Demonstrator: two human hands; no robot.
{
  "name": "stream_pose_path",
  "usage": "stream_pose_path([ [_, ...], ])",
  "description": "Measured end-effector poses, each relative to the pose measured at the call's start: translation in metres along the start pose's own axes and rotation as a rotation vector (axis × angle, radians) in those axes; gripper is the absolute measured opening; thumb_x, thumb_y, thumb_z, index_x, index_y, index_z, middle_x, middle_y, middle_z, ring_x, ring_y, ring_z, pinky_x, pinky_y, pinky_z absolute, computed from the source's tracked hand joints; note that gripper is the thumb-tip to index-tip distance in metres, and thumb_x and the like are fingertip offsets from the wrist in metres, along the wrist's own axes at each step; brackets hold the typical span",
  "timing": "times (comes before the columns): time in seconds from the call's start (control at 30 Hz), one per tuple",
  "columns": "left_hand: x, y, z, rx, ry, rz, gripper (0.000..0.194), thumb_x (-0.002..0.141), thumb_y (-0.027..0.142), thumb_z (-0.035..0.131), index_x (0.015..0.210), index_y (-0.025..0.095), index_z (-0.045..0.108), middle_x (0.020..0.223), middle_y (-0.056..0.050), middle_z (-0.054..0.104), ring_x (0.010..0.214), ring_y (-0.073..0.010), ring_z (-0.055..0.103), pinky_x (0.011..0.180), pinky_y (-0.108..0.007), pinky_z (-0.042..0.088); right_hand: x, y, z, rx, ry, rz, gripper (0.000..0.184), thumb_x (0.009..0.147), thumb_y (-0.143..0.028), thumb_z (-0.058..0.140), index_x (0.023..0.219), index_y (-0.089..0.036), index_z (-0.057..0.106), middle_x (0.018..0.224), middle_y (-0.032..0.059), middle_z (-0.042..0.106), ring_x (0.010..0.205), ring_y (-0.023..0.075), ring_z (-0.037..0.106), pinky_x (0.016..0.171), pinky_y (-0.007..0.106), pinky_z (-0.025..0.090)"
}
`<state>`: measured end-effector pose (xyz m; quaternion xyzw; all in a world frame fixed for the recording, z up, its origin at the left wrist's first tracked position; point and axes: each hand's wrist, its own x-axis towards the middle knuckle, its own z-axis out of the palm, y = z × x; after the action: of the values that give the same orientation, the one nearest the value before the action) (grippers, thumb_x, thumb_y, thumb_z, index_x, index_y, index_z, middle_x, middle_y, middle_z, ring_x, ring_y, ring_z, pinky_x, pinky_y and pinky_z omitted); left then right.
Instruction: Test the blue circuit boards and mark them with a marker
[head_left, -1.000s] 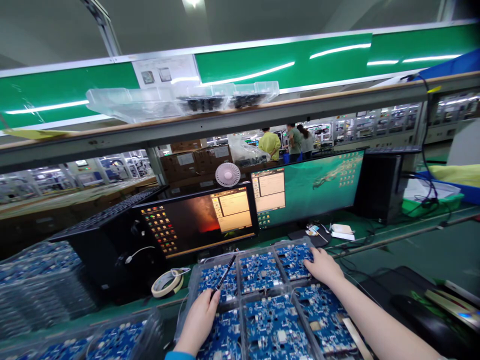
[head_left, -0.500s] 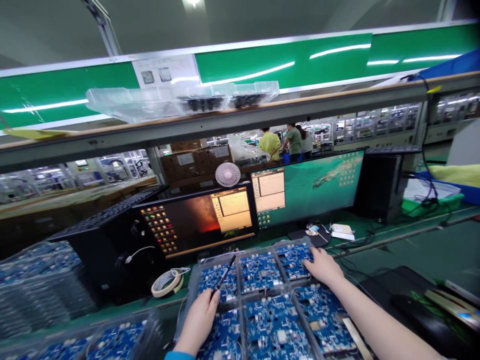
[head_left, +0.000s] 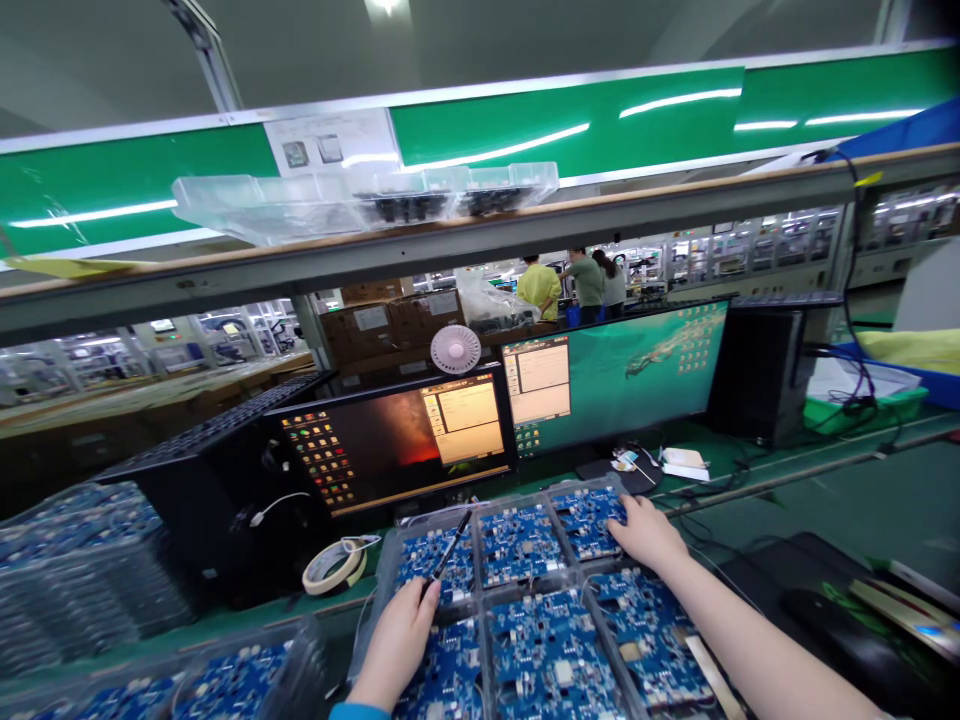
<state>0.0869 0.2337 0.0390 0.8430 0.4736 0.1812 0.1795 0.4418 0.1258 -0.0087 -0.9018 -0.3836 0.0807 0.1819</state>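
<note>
Your L grip (head_left: 401,632) is narrow, closed around a dark pen-like tool (head_left: 452,549) that slants over the far-left PCB (head_left: 463,577); can't tell if it touches. Slack fingers or a wrist twist — either could let it roll and scrape small comps. Your R grip (head_left: 649,535) bends over the outer edge of the far-right PCB (head_left: 585,520), at the tray's corner; can't tell if it pinches the board or just rests there. Too much push on that edge could flex the PCB or tip it in its pocket, esp. if it sits loose. Both boards lie in the clear divided tray (head_left: 387,565), w/ more PCBs nearer you, so a low R forearm could drag on the near-right PCB (head_left: 652,620) or shift the pale strip (head_left: 711,672) lying on it. Farther out, the tape roll (head_left: 335,567) sits on the green surface (head_left: 810,500), L of the tray; a sideways slide could bump it. The L monitor (head_left: 397,440) stands just behind — a hard shove fwd could hit its base. Second tray (head_left: 306,650), lower L, is poss. in your elbow's way.
</note>
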Motion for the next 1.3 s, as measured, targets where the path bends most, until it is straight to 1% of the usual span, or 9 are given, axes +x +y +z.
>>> stream_pose_path([
  [0.1, -0.0003, 0.0007, -0.0004, 0.001, 0.003, 0.009, 0.035, 0.082, 0.041, 0.029, 0.082, 0.016, 0.053, 0.086, -0.008, 0.059, 0.084, -0.0205, 0.054, 0.074, -0.028, 0.038, -0.0002, 0.0001, 0.0003, 0.002, 0.005, -0.001, 0.052, 0.073, -0.044, 0.038, 0.118, -0.019, 0.039, 0.117, 0.0124, 0.039, 0.106, 0.0275, 0.04, 0.08, 0.037, 0.036],
  [0.27, 0.0001, 0.0021, -0.001, 0.012, -0.003, 0.013, 0.034, 0.082, 0.04, 0.028, 0.076, 0.017, 0.053, 0.078, -0.006, 0.06, 0.078, -0.0202, 0.056, 0.07, -0.028, 0.039, -0.0013, -0.0005, -0.0001, 0.004, 0.016, -0.005, 0.052, 0.072, -0.044, 0.037, 0.118, -0.019, 0.04, 0.117, 0.0119, 0.039, 0.104, 0.0283, 0.041, 0.078, 0.038, 0.037],
  [0.5, 0.0019, -0.0009, 0.0013, 0.02, -0.006, -0.012, 0.036, 0.081, 0.041, 0.03, 0.083, 0.016, 0.055, 0.089, -0.009, 0.06, 0.089, -0.0219, 0.054, 0.076, -0.028, 0.038, -0.0012, 0.0, -0.0018, 0.006, 0.012, -0.004, 0.052, 0.072, -0.043, 0.038, 0.118, -0.019, 0.04, 0.116, 0.0121, 0.04, 0.105, 0.0269, 0.041, 0.079, 0.037, 0.037],
  [0.67, 0.0029, -0.0011, 0.0015, 0.022, -0.016, -0.012, 0.037, 0.082, 0.042, 0.029, 0.083, 0.016, 0.055, 0.085, -0.008, 0.061, 0.084, -0.0214, 0.056, 0.073, -0.029, 0.039, -0.0013, 0.0006, -0.0015, 0.006, 0.015, -0.003, 0.052, 0.072, -0.044, 0.038, 0.118, -0.019, 0.039, 0.116, 0.0119, 0.039, 0.104, 0.0276, 0.041, 0.079, 0.038, 0.037],
  [0.8, 0.0032, -0.0006, 0.0011, 0.027, -0.016, -0.017, 0.037, 0.082, 0.042, 0.03, 0.084, 0.015, 0.054, 0.09, -0.009, 0.06, 0.089, -0.0224, 0.054, 0.076, -0.03, 0.038, -0.0009, 0.0009, -0.0011, 0.005, 0.024, -0.007, 0.052, 0.073, -0.044, 0.038, 0.118, -0.018, 0.039, 0.117, 0.0118, 0.038, 0.104, 0.0273, 0.041, 0.08, 0.037, 0.036],
  [1.0, 0.0025, 0.0015, 0.0003, 0.025, -0.02, 0.006, 0.037, 0.082, 0.043, 0.028, 0.079, 0.017, 0.054, 0.081, -0.007, 0.061, 0.08, -0.0206, 0.056, 0.07, -0.028, 0.039, -0.0004, 0.0018, 0.0002, 0.001, 0.036, -0.009, 0.053, 0.072, -0.045, 0.037, 0.118, -0.019, 0.039, 0.116, 0.011, 0.039, 0.104, 0.0275, 0.041, 0.08, 0.038, 0.036],
  [1.2, 0.0041, -0.0018, 0.0024, 0.028, -0.026, 0.007, 0.036, 0.082, 0.042, 0.028, 0.08, 0.017, 0.054, 0.083, -0.008, 0.06, 0.082, -0.0209, 0.056, 0.071, -0.029, 0.039, 0.0001, 0.0017, 0.0001, -0.003, 0.03, -0.008, 0.053, 0.072, -0.045, 0.037, 0.118, -0.018, 0.039, 0.114, 0.0116, 0.04, 0.102, 0.027, 0.042, 0.078, 0.037, 0.037],
  [1.3, 0.0061, -0.0042, 0.0043, 0.035, -0.024, -0.002, 0.036, 0.082, 0.042, 0.029, 0.081, 0.016, 0.054, 0.089, -0.009, 0.06, 0.088, -0.0223, 0.054, 0.075, -0.029, 0.038, -0.0002, 0.0018, 0.0001, -0.004, 0.028, -0.01, 0.053, 0.072, -0.045, 0.037, 0.118, -0.018, 0.039, 0.113, 0.0113, 0.041, 0.101, 0.0267, 0.043, 0.078, 0.037, 0.037],
])
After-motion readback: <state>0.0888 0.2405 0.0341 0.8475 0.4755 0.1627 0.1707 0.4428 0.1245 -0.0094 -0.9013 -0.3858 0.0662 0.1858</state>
